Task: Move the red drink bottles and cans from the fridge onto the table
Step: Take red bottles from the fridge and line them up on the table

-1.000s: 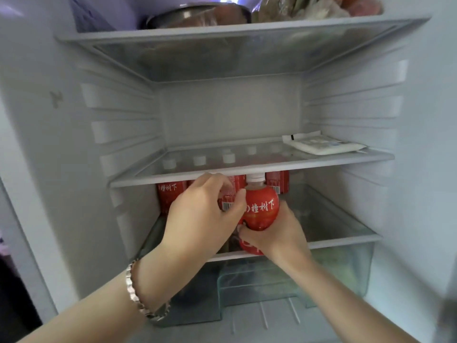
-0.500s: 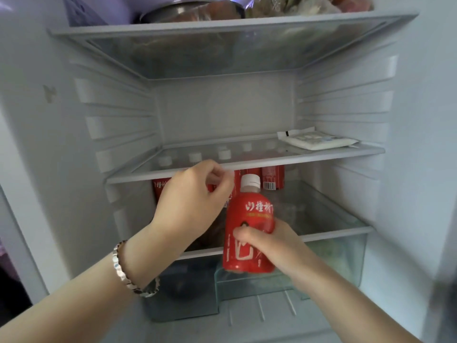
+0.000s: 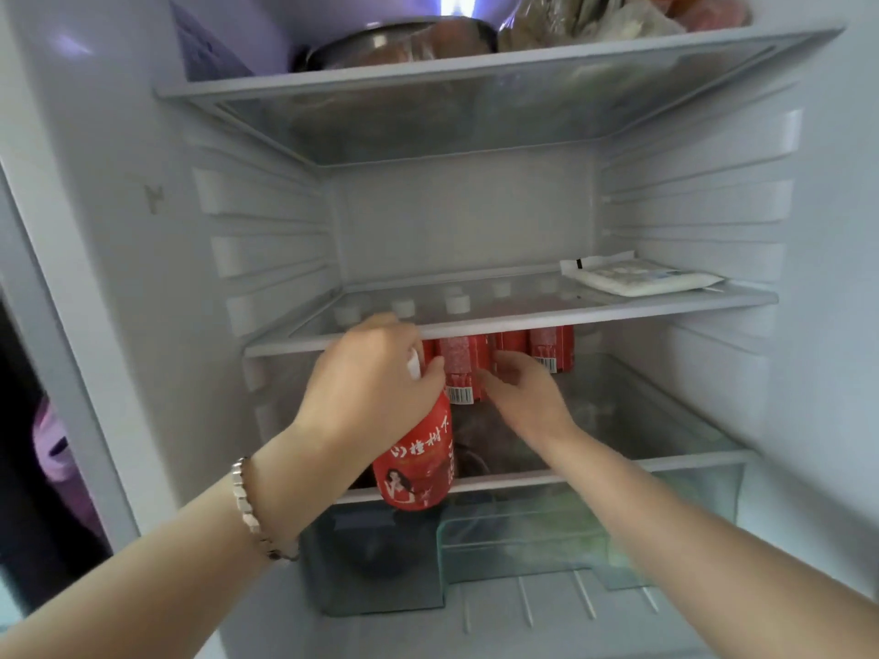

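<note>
Curling the fingers [image 3: 404,332] of the left hand [image 3: 371,378] tightly round the neck of a red bottle [image 3: 418,463], hiding most of its white cap behind the thumb and leaving only a sliver showing. Holding that bottle upright in front of the lower shelf [image 3: 666,464] of the fridge, label facing the camera, base overlapping the shelf's front rim.

Stretching the fingers [image 3: 504,361] of the right hand [image 3: 528,397] nearly straight toward the row of red bottles [image 3: 468,368] standing further back on the same shelf, tips meeting the labels, gripping nothing that can be made out through the blur.

Covering part of that row with both hands, and losing the bottle tops behind the rim of the glass shelf [image 3: 618,312] above. Showing their white caps [image 3: 457,304] only dimly through the glass, too faint for counting.

Carrying a flat white packet [image 3: 637,280] on the right of that glass shelf, print unreadable. Cropping a metal bowl [image 3: 395,40] and bagged food [image 3: 594,16] at the upper edge. Wearing a bracelet [image 3: 247,506] on the left wrist.
</note>
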`<action>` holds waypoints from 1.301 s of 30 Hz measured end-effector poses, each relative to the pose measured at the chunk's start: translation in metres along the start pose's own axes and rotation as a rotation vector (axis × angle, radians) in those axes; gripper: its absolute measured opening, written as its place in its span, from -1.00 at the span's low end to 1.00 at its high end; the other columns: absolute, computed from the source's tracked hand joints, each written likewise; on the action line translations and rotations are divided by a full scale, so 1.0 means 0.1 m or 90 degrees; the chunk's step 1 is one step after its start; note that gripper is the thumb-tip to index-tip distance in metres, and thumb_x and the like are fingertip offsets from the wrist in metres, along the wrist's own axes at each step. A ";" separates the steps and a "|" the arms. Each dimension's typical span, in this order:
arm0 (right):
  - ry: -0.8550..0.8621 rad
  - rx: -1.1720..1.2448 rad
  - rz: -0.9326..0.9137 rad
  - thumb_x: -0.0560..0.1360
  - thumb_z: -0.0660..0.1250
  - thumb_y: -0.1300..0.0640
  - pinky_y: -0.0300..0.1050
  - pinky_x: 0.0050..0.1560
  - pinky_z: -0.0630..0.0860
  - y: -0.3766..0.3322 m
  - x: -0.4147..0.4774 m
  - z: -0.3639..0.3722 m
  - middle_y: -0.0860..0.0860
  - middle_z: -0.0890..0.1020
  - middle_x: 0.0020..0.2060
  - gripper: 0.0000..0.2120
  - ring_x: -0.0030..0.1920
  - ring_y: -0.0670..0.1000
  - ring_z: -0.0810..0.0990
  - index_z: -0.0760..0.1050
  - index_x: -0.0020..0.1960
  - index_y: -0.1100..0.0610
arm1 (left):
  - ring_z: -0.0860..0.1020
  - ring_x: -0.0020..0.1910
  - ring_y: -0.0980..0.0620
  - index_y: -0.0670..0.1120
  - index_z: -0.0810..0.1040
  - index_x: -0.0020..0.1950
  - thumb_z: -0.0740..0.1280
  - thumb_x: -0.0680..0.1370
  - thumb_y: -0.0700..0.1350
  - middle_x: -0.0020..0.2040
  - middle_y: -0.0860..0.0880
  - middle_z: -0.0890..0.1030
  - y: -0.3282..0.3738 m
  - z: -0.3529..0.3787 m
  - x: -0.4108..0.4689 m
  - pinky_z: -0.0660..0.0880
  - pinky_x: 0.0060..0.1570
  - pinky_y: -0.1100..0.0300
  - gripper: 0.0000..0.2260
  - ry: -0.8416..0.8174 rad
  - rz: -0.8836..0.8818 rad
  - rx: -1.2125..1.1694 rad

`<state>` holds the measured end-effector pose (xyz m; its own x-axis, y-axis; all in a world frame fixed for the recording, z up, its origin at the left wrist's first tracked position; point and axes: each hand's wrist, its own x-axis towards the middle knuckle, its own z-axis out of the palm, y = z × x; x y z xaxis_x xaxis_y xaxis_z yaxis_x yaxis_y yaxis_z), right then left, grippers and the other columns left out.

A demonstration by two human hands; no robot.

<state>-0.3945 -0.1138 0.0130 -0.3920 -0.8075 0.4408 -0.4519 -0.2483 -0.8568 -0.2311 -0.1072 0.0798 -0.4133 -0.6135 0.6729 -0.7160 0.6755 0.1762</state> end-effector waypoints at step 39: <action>0.239 0.061 0.053 0.13 0.59 0.23 -0.22 -0.15 0.54 0.09 -0.66 -0.08 0.03 0.45 0.04 -0.28 -0.07 0.00 0.55 0.35 0.19 0.01 | 0.45 -0.19 0.13 0.04 0.38 -0.13 0.17 0.57 0.10 -0.13 0.13 0.45 -0.05 0.00 -0.04 0.29 -0.40 0.34 -0.83 -0.030 0.044 0.082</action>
<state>-0.3786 -0.0585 -0.0213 -0.6975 -0.5798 0.4211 -0.3365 -0.2538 -0.9068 -0.2254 -0.1080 0.0759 -0.4881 -0.5882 0.6448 -0.7502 0.6604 0.0346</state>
